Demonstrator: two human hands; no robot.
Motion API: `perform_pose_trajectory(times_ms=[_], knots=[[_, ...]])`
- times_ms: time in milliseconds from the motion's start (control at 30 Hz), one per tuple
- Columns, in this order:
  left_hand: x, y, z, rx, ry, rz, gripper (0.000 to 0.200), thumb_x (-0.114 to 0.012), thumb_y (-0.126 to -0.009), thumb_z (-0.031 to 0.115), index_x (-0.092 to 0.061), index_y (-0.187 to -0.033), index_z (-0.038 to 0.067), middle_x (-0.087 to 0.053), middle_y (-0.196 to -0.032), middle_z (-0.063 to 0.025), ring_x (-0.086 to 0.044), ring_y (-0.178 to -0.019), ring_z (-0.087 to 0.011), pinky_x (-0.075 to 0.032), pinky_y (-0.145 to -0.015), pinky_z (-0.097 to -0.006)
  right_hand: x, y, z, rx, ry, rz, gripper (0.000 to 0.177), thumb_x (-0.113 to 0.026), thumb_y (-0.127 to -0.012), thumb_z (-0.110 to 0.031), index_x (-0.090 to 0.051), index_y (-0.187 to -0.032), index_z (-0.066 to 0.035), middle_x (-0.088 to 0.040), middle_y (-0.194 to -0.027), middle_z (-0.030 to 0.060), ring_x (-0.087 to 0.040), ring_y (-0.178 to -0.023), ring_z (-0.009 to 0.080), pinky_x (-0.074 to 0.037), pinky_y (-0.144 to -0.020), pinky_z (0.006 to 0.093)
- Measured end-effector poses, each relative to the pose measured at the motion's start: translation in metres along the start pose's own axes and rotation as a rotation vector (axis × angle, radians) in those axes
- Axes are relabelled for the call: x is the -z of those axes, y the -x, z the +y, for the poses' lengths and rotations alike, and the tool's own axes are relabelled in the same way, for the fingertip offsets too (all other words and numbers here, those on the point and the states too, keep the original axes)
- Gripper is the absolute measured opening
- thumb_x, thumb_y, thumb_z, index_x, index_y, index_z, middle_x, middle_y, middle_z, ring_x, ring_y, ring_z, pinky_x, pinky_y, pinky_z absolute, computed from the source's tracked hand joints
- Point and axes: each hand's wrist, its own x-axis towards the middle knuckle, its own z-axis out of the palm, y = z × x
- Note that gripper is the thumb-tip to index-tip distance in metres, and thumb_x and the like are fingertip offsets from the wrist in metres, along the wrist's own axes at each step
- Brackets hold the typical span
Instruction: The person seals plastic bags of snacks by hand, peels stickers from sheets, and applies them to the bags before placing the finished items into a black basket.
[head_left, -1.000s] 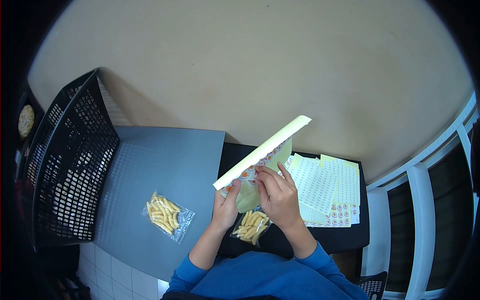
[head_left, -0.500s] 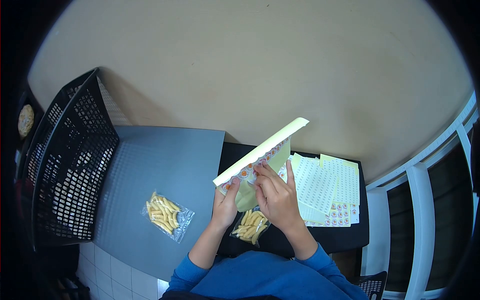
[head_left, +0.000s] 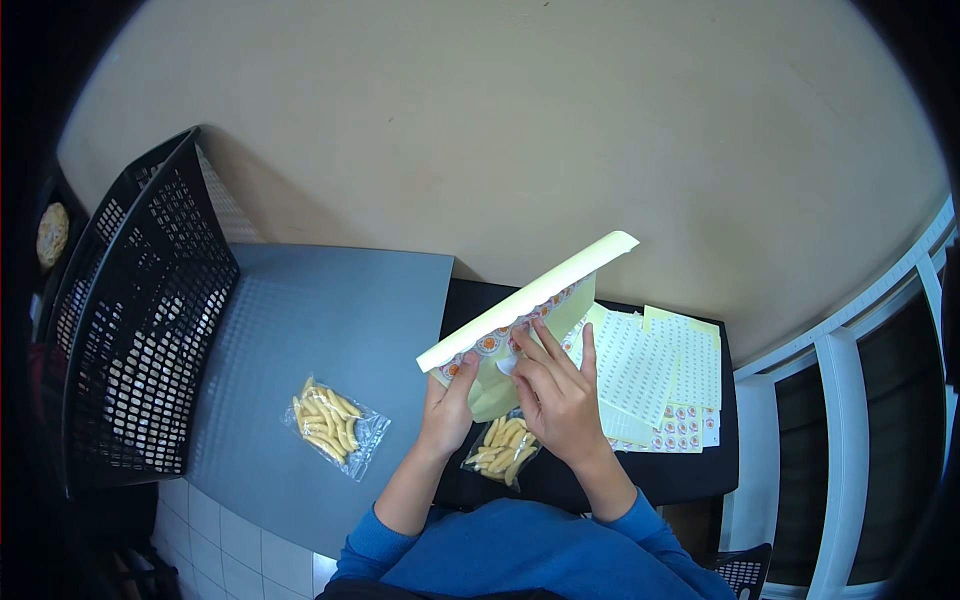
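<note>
A pale yellow sticker sheet, its upper part folded over, is held up at a slant with a row of round orange-and-white stickers showing. My left hand grips its lower left edge, thumb on the front. My right hand is at the middle of the sheet, thumb and fingers closed on a small white sticker, index finger raised. Just below the hands, a clear bag of yellow finger-shaped pieces lies on the black table. A second such bag rests on the grey surface at the left.
Several sticker sheets lie spread on the black tabletop at the right. Black perforated baskets stand on the left of the grey board. A wall rises behind, and a white frame is at the far right.
The folded sheet has spread slightly wider at both ends. My right hand has drawn a small white sticker a little away from the sheet's surface, so more of it shows.
</note>
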Motion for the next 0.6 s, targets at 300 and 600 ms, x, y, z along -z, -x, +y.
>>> perform_pose_trajectory(times_ms=[300,600], knots=[[-0.007,0.003,0.021,0.081,0.158,0.021,0.039,-0.041,-0.09,0.014,-0.03,-0.126,0.001,-0.044,-0.122,-0.0151,-0.047,-0.111,-0.025,-0.039,-0.092,-0.0375,0.007,0.003,0.0,0.038,0.032,-0.019,0.009,-0.059,-0.073,-0.007,-0.055,-0.08,-0.011,-0.055,-0.117,0.0026,-0.043,-0.118,0.026,-0.01,-0.102,0.0581],[-0.007,0.004,0.026,0.09,0.176,-0.003,0.034,-0.041,-0.091,0.016,-0.037,-0.121,0.001,-0.048,-0.118,-0.013,-0.048,-0.108,-0.0216,-0.041,-0.09,-0.0346,0.016,0.005,-0.001,0.043,0.01,-0.075,0.01,-0.06,-0.074,-0.008,-0.055,-0.083,-0.01,-0.053,-0.119,0.0026,-0.042,-0.119,0.0265,-0.009,-0.101,0.0588]])
